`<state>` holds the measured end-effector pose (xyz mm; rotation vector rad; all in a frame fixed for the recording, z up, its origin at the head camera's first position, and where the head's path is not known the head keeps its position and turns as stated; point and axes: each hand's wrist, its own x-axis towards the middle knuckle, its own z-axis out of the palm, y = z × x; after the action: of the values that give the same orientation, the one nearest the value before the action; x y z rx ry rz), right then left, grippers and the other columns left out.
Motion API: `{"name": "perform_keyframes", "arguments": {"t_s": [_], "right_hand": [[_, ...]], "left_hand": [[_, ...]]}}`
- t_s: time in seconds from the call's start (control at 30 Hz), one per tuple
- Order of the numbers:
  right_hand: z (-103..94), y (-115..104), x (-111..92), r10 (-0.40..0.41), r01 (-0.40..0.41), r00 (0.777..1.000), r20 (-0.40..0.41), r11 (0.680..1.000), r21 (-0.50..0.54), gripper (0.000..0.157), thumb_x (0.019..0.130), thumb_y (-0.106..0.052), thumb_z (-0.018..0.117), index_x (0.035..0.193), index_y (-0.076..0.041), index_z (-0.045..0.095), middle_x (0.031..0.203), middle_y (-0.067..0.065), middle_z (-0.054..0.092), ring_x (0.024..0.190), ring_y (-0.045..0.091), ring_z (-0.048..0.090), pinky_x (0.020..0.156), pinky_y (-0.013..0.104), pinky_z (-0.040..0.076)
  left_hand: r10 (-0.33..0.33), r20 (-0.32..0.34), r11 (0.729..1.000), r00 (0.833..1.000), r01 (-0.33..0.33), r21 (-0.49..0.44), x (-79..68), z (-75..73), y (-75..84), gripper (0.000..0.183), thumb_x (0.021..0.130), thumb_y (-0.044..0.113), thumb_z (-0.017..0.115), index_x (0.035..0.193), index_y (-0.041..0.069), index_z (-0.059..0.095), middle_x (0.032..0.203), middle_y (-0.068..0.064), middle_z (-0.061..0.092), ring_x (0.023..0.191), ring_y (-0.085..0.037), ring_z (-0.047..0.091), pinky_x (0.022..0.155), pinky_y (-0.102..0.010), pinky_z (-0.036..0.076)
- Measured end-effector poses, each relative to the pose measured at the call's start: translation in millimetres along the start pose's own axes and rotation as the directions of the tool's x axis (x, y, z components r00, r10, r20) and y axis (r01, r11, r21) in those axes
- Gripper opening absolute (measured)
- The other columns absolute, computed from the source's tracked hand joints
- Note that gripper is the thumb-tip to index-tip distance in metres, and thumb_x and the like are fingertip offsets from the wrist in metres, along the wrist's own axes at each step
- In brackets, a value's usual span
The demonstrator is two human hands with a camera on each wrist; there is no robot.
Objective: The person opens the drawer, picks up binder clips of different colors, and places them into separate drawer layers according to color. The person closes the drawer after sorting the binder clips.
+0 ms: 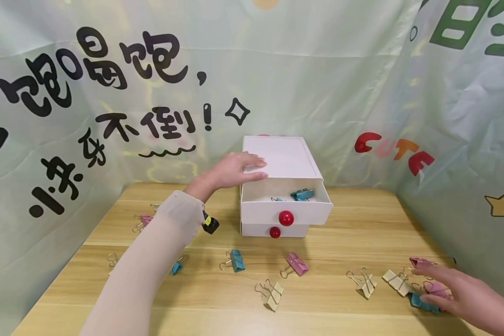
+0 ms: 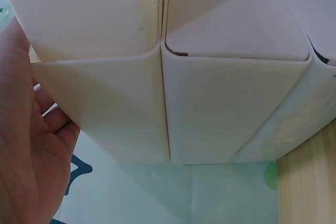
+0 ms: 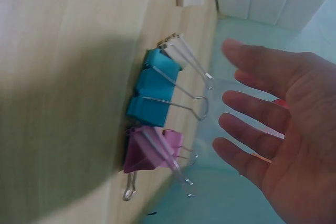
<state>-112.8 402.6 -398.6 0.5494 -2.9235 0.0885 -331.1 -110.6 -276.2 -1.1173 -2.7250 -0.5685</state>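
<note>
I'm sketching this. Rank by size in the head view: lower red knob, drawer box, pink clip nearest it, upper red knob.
Drawer box
Pink clip
Upper red knob
Lower red knob
True knob sizes are unsure: the upper is nearer.

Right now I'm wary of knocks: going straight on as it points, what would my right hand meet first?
Your right hand would probably meet the blue wedge-shaped binder clip with wire handles first, though depth is unclear.

"CUTE" (image 1: 398, 151) on right backdrop (image 1: 458, 116); "饱喝饱,快乐不倒!" (image 1: 106, 73) on left backdrop (image 1: 218, 149).
</note>
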Motion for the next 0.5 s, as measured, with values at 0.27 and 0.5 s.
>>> {"name": "perform_keyframes", "arguments": {"t_s": [0.27, 0.5], "right_hand": [[11.1, 9.0, 1.0, -0.057, 0.054, 0.979, 0.194, 0.998, 0.022, 0.05, 0.067, -0.026, 0.087, 0.109, -0.009, 0.066, 0.103, 0.001, 0.065, 0.081, 0.006, 0.061, 0.063, 0.028, 0.054], [22.5, 16.3, -1.2, -0.193, 0.197, 0.967, 0.169, 0.98, -0.007, 0.039, 0.071, -0.007, 0.083, 0.104, -0.019, 0.068, 0.099, -0.01, 0.061, 0.083, 0.001, 0.056, 0.062, 0.023, 0.052]], "left_hand": [[0.02, -0.014, 1.0, 1.0, -0.02, -0.003, -0.7, -0.8, -0.2, 0.053, 0.093, 0.056, 0.057, 0.133, 0.022, 0.063, 0.142, 0.004, 0.053, 0.137, -0.021, 0.041, 0.114, -0.041, 0.028], [0.021, -0.008, 1.0, 1.0, -0.021, -0.007, -0.5, -0.4, -0.5, 0.055, 0.093, 0.058, 0.055, 0.134, 0.022, 0.062, 0.143, 0.003, 0.052, 0.136, -0.019, 0.041, 0.113, -0.041, 0.029]]}}
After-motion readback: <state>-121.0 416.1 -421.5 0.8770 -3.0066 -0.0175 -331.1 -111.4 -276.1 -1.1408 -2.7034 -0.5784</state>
